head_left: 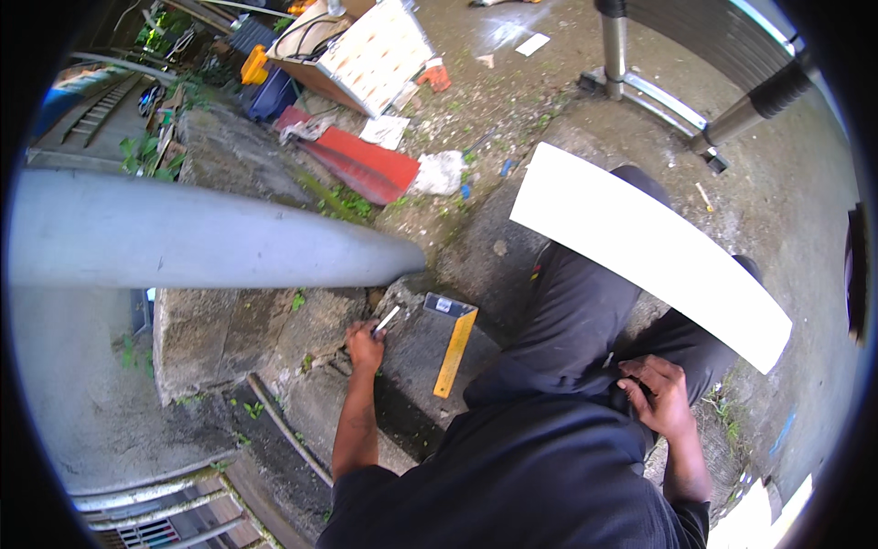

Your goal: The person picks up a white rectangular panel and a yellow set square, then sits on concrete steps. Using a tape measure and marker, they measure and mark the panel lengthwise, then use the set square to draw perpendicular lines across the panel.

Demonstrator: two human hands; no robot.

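Note:
My left hand [365,348] is over the concrete step at the left, its fingers closed around a slim white stick [390,317], shaped like a pen or marker. Just to its right a try square [455,350], with a yellow blade and a dark stock, lies flat on the concrete [412,352]. Across my knees rests a long white panel [649,252], tilted down to the right. My right hand [660,393] is curled over my dark trousers in my lap, below the panel and apart from it. Whatever its fingers hold, if anything, is hidden.
A thick grey pipe [210,233] runs in from the left, ending near the step. Beyond lie a red sheet [361,165] and a wooden box [375,55]. A folded metal ladder [672,101] stands at the upper right. A thin pole [288,428] leans at the lower left.

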